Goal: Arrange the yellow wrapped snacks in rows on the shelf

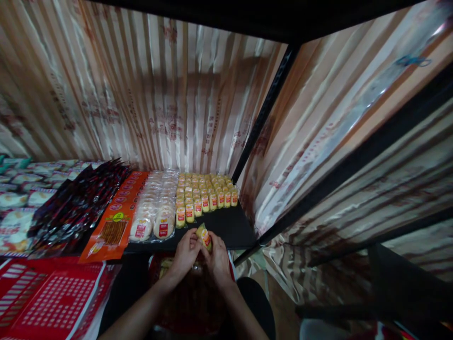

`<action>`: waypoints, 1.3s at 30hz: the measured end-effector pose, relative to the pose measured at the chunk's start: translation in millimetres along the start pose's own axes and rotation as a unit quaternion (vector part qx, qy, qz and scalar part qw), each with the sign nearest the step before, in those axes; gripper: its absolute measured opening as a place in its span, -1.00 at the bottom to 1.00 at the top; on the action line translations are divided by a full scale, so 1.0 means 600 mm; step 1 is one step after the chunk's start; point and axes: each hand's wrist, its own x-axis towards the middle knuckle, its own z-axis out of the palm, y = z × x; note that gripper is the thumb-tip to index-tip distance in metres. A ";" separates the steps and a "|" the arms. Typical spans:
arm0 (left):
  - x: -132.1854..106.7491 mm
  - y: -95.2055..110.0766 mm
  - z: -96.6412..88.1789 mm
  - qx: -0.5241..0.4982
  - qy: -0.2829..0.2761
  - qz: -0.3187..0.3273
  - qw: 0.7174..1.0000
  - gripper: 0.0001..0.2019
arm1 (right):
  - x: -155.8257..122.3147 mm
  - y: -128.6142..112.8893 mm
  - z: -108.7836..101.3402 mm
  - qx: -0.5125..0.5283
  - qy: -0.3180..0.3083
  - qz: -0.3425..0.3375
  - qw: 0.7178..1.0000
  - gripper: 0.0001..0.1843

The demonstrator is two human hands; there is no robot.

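Observation:
Between my two hands is a small yellow wrapped snack pack (pixel 204 236) with a red and white label. My left hand (pixel 188 251) pinches it from the left, and my right hand (pixel 216 257) grips its right side. Just beyond, rows of similar yellow snack packs (pixel 205 204) stand on the black shelf (pixel 222 229). Below my hands, a red-rimmed container (pixel 151 264) sits between my legs; some yellowish packs show inside, but most of its contents are dark and partly hidden by my arms.
Left of the yellow packs lie clear-wrapped round pale cakes (pixel 164 219), orange snack bags (pixel 118 219), dark shiny packets (pixel 81 198) and white packs (pixel 17 222). A red basket (pixel 53 295) stands at lower left. Black metal posts (pixel 271 104) and striped wrapping sheets (pixel 141 85) enclose the shelf.

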 end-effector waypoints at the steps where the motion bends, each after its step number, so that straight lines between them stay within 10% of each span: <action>1: 0.006 0.000 0.003 0.000 0.008 0.004 1.000 -0.67 | 0.010 0.000 0.003 0.003 0.005 0.001 1.000 -0.60; 25: 0.050 -0.052 0.014 0.246 0.106 0.151 0.952 -0.58 | 0.115 -0.001 0.073 0.058 0.080 0.065 0.993 -0.54; 39: 0.061 -0.061 0.028 0.294 0.034 0.207 0.932 -0.52 | 0.141 0.036 0.069 0.063 0.130 0.090 0.985 -0.46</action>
